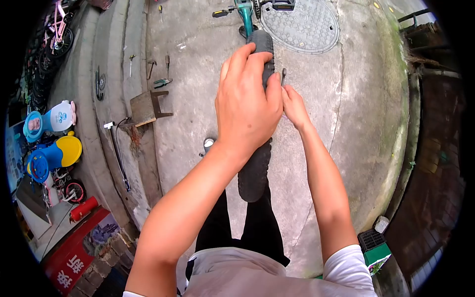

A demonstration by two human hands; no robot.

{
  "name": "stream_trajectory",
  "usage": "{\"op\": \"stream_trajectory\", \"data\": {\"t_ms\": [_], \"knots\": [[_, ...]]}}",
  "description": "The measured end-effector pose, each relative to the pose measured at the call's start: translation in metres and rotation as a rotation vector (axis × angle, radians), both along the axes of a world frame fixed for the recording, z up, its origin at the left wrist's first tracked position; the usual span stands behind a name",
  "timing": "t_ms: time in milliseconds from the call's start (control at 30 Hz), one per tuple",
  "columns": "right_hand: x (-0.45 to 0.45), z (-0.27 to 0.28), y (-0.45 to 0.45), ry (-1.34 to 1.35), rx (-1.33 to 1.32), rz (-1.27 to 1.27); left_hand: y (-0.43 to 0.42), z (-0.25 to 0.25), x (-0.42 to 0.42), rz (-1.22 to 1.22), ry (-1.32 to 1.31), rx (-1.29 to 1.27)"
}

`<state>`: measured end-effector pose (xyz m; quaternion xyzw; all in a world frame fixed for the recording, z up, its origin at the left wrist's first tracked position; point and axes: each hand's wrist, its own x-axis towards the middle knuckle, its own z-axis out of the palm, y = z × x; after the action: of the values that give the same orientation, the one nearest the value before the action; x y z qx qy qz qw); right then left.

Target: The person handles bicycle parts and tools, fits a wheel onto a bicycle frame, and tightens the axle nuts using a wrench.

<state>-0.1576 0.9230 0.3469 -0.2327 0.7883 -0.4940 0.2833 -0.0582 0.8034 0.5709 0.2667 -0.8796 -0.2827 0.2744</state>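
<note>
A bicycle wheel with a black knobby tire stands upright before me, joined to a teal frame. My left hand lies over the top of the tire, its fingers curled round the tread and hiding part of it. Right of the wheel, my right hand is closed on a slim metal tool. Only the tool's dark rounded end shows above the fingers; its exact kind is unclear. The wheel's hub and spokes are hidden from this angle.
On the left are a small wooden stool, pliers, a screwdriver, a hammer and a floor pump by concrete steps. A manhole cover lies ahead. A small round can sits near my legs.
</note>
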Motion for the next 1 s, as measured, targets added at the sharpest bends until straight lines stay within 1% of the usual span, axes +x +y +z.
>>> {"op": "stream_trajectory", "data": {"t_ms": [33,100,167,233,267,333,367,467,567,633,700,767,833,933,1000], "knots": [[-0.007,-0.008,-0.006,0.000,0.002,0.000,-0.001,0.000,0.000,0.010,-0.001,0.016],[-0.020,-0.014,-0.011,-0.476,0.139,0.058,0.003,0.002,0.001,0.011,0.005,0.033],[-0.023,-0.011,-0.009,-0.495,0.155,0.059,0.002,0.002,0.003,0.019,-0.012,0.033],[-0.025,-0.013,-0.005,-0.224,0.240,0.054,0.003,0.001,0.004,0.019,0.000,0.029],[-0.024,-0.014,0.001,-0.221,0.238,0.054,0.003,0.001,0.005,0.019,0.005,0.029],[-0.014,0.019,0.013,0.214,0.165,-0.091,0.004,0.001,0.004,0.022,0.008,0.020],[-0.010,0.033,0.016,0.211,0.166,-0.087,0.004,0.000,0.004,0.020,0.006,0.014],[0.012,0.057,0.033,0.361,0.049,0.088,0.000,-0.004,0.001,0.026,0.012,0.026],[0.027,0.057,0.038,0.389,-0.001,0.153,0.002,-0.002,0.001,0.036,0.007,0.034],[0.031,0.056,0.037,0.368,-0.017,0.137,0.002,-0.003,0.002,0.036,0.003,0.019],[0.029,0.055,0.036,0.249,0.044,0.084,0.001,-0.004,0.001,0.025,0.002,0.005],[0.027,0.051,0.032,0.267,0.013,0.072,0.000,-0.003,0.000,0.029,0.003,0.015],[0.026,0.055,0.027,0.367,0.032,0.122,-0.002,-0.004,-0.001,0.028,-0.001,0.017],[0.026,0.060,0.021,0.380,0.064,0.174,-0.002,-0.004,-0.002,0.023,-0.002,0.018],[0.025,0.053,0.022,0.334,0.055,0.133,0.000,-0.003,0.001,0.019,-0.001,0.021]]}}
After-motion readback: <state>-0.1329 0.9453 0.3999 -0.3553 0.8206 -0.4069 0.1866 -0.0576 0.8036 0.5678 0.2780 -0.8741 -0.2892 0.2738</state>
